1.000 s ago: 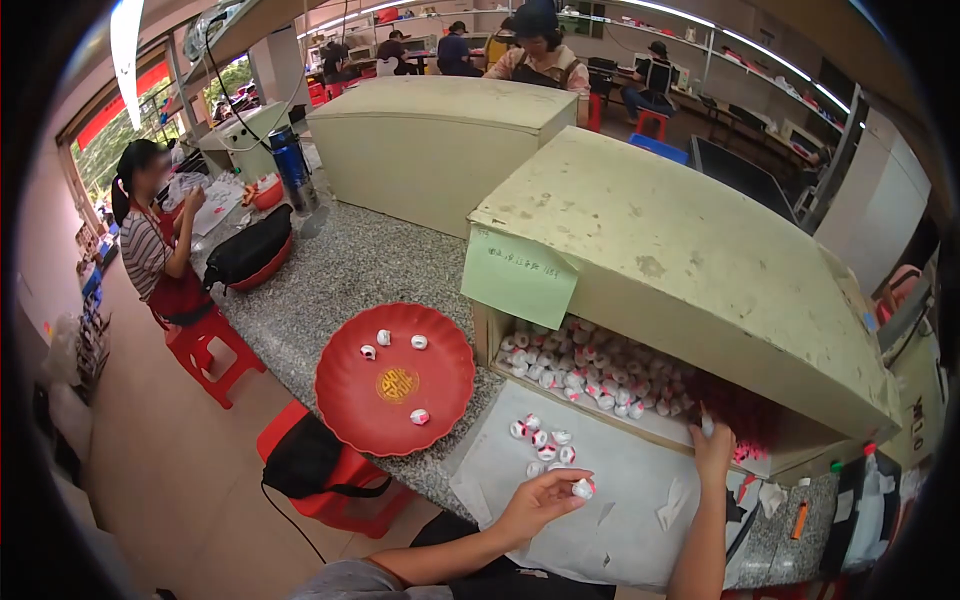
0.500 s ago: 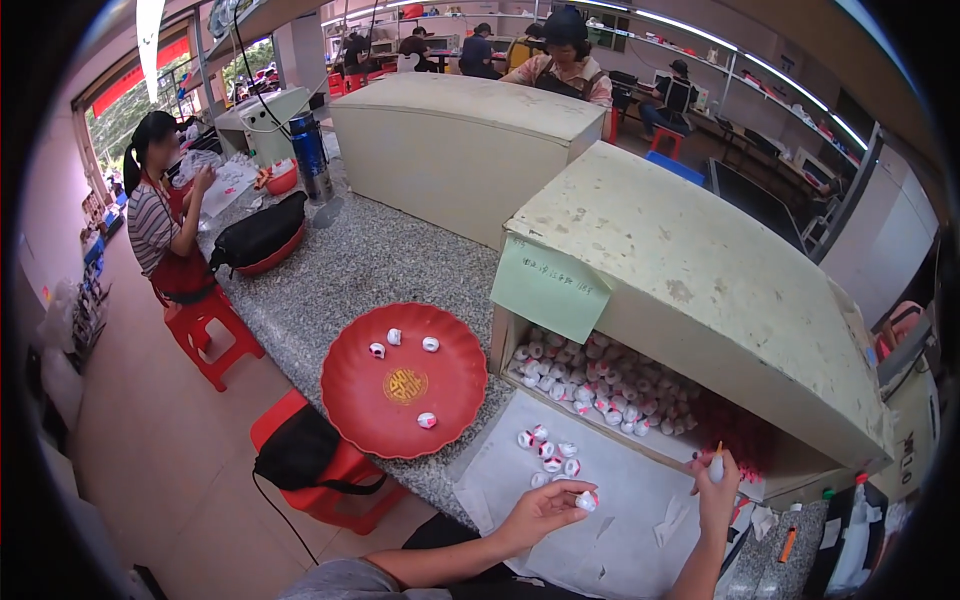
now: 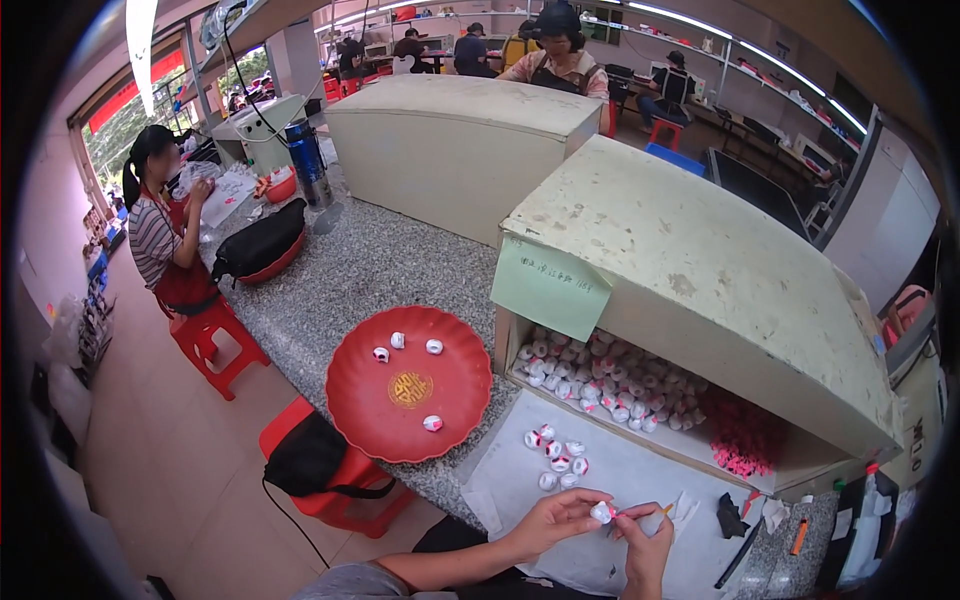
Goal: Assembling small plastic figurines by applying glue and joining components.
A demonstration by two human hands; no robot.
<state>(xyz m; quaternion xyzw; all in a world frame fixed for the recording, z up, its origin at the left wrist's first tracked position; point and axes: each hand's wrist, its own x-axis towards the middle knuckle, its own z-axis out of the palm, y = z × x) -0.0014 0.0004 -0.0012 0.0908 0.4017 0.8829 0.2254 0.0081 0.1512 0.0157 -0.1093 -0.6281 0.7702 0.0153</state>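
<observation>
Ball (image 3: 600, 512), white with pink, is pinched between thumb and fingers of the left hand (image 3: 552, 524), over a white sheet (image 3: 508, 462). The right hand (image 3: 646, 543) is closed on an orange-tipped stick (image 3: 667, 509), its fingertips at the ball's pink side; exactly what they pinch there is too small to tell. Loose balls (image 3: 559, 463) lie nearby, before an open box (image 3: 690, 240).

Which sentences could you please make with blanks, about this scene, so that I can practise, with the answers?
1. The left hand and right hand meet at one small piece, mostly ____ in colour.
2. The red plate holds exactly ____ similar pieces.
3. The paper note hanging from the box is coloured ____.

Missing words: white; four; green.
</observation>
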